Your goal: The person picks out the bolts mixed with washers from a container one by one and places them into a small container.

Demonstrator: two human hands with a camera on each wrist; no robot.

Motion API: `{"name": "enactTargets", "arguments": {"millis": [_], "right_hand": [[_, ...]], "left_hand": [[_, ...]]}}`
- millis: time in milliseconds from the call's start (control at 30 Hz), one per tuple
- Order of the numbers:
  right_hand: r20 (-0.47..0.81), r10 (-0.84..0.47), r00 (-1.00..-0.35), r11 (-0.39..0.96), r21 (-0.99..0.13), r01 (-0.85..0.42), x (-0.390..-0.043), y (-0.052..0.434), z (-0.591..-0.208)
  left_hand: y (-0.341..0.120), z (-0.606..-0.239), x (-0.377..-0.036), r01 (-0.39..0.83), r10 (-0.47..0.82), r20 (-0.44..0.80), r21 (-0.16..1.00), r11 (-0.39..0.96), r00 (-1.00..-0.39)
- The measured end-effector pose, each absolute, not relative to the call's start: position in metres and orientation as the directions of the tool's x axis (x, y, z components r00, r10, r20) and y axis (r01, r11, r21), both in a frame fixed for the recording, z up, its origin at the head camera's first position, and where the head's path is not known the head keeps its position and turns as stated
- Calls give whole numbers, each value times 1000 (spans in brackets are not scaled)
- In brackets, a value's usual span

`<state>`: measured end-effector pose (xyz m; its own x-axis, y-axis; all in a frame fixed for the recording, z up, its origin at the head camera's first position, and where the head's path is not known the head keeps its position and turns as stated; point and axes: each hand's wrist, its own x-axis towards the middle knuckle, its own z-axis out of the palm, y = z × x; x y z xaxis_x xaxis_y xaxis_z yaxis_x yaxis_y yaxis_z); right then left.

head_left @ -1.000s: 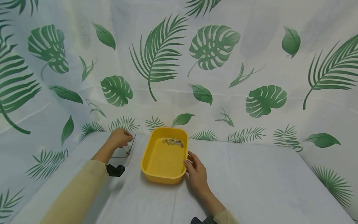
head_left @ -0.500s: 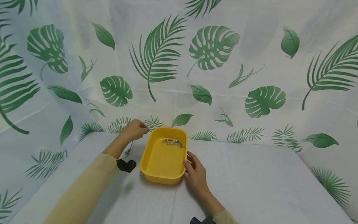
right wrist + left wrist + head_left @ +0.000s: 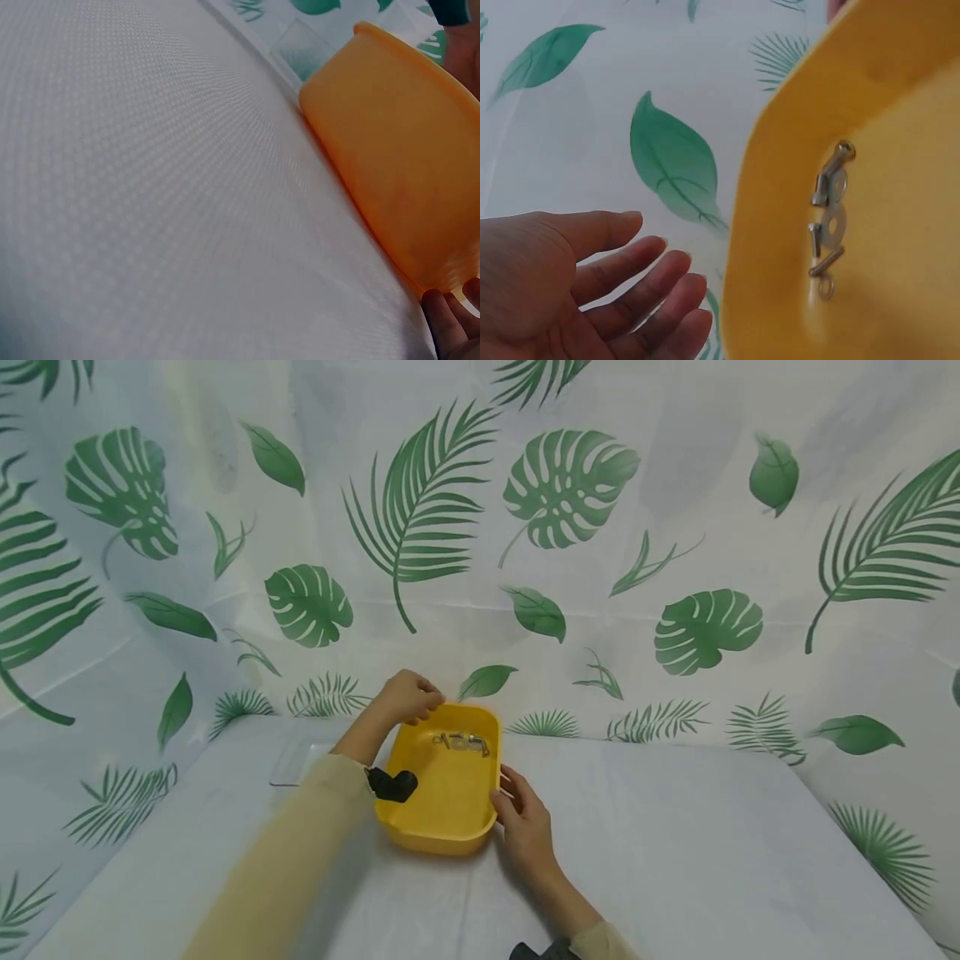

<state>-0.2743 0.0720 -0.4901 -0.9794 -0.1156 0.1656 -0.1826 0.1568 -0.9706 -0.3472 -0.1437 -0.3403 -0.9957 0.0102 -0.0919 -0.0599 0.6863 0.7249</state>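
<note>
A yellow tub (image 3: 438,814) stands on the white cloth, with several metal bolts (image 3: 815,238) and flat washers (image 3: 834,227) lined up along its far end. My left hand (image 3: 408,697) is over the tub's far left corner. In the left wrist view that hand (image 3: 622,292) has its fingers spread and loosely bent beside the tub wall, with nothing visible in them. My right hand (image 3: 528,827) holds the tub's right side, thumb at the rim. Its fingertips (image 3: 442,319) show at the tub's lower edge in the right wrist view.
A clear shallow tray (image 3: 288,764) lies left of the tub, partly hidden by my left sleeve (image 3: 292,860). A leaf-printed cloth (image 3: 585,635) hangs behind the table (image 3: 675,843). Black wrist mounts (image 3: 393,785) sit on both arms.
My left hand has moved right from above the clear tray, up and across to the tub's far left corner. The right hand and the tub have stayed in place.
</note>
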Motion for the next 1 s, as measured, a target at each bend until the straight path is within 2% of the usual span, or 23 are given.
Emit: {"name": "enactTargets", "arguments": {"millis": [100, 400, 733, 1000], "right_hand": [[164, -122, -979, 149, -972, -181, -273, 73, -491], [184, -118, -976, 143, -969, -200, -273, 73, -487], [199, -128, -972, 142, -966, -217, -272, 72, -492], [203, -125, -971, 150, -964, -221, -274, 74, -493]], "left_hand": [[-137, -351, -356, -89, -2, -114, 767, 635, -994], [-119, -383, -377, -124, 12, -162, 799, 589, -987], [-102, -404, -389, -185, 30, -252, 779, 599, -967], [-91, -420, -394, -111, 73, -212, 738, 665, -975]]}}
